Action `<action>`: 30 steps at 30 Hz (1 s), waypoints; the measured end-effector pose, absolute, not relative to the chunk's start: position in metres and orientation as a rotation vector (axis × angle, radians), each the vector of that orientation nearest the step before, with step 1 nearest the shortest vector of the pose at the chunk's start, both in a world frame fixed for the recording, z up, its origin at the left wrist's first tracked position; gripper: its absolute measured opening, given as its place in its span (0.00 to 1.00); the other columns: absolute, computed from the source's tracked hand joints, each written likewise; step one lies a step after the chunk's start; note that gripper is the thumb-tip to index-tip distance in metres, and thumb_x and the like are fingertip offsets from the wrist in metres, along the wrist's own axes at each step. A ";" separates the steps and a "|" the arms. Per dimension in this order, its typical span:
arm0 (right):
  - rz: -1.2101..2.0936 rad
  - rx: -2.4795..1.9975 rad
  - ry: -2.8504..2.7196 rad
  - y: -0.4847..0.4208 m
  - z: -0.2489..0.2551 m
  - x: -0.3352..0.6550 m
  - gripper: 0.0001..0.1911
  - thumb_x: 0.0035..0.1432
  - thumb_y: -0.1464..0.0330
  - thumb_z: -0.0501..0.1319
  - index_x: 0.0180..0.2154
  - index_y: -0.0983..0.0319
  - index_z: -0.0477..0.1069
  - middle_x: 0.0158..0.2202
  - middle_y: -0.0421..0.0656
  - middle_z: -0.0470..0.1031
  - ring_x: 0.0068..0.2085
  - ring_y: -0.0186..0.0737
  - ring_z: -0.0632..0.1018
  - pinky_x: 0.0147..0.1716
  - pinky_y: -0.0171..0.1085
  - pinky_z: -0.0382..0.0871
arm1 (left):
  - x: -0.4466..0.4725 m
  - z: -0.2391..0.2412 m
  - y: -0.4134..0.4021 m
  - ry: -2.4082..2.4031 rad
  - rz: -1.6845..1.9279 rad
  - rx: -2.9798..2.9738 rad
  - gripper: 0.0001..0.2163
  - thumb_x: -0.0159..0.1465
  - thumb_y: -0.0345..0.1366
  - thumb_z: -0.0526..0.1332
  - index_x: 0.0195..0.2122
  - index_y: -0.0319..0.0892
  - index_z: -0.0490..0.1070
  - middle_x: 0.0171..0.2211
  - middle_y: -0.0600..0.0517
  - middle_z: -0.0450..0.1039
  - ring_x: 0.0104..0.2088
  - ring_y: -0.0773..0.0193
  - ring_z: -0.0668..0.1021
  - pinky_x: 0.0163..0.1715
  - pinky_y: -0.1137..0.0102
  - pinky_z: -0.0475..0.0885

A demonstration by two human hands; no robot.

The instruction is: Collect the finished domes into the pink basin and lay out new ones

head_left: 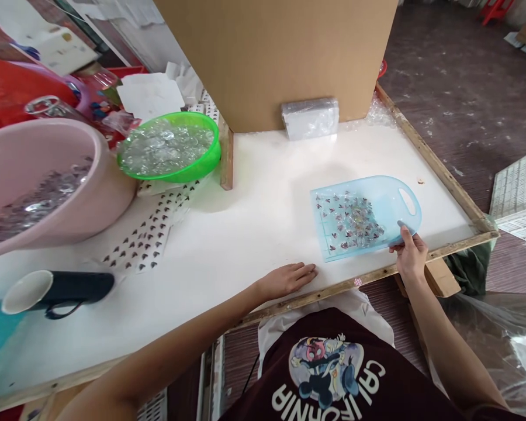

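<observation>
Right hand (409,257) has its grip pinched on the near right corner of the blue tray (377,202) — thumb on top, fingers tucked underneath where I can't see them. The tray sits on the white table (263,199) near its front edge, with a heap of small clear pieces (350,225) on it, too tiny to identify. Left hand (289,278) lies flat on the table by the front edge, grip open, holding nothing. Far left, a pink basin (35,146) is cut off by the frame — the green bowl (201,169) beside it holds more clear bits.
</observation>
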State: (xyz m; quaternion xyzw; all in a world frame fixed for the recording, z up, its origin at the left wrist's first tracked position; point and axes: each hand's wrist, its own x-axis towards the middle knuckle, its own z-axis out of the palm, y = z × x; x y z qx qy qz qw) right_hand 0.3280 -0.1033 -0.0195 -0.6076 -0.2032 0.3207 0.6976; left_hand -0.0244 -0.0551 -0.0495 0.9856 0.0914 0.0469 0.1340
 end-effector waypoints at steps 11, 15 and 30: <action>0.756 -1.344 -0.418 -0.100 -0.021 0.318 0.25 0.45 0.51 0.73 0.36 0.65 0.75 0.18 0.33 0.69 0.17 0.31 0.68 0.15 0.33 0.65 | 0.010 -0.032 -0.029 0.796 0.878 2.687 0.19 0.74 0.30 0.44 0.62 0.43 0.63 0.47 0.42 0.76 0.47 0.58 0.79 0.43 0.63 0.77; 0.793 -1.345 -0.394 -0.096 -0.020 0.308 0.26 0.42 0.51 0.74 0.35 0.64 0.75 0.17 0.32 0.66 0.16 0.30 0.66 0.14 0.33 0.64 | 0.041 0.010 -0.018 0.890 0.907 2.610 0.17 0.75 0.37 0.47 0.61 0.45 0.66 0.55 0.42 0.73 0.53 0.53 0.75 0.51 0.55 0.72; 0.789 -1.348 -0.420 -0.088 -0.010 0.309 0.27 0.40 0.50 0.74 0.34 0.64 0.74 0.18 0.32 0.67 0.16 0.30 0.66 0.15 0.33 0.63 | -0.045 -0.018 -0.076 0.675 0.139 2.404 0.09 0.65 0.26 0.59 0.42 0.43 0.77 0.45 0.46 0.71 0.43 0.60 0.77 0.42 0.69 0.73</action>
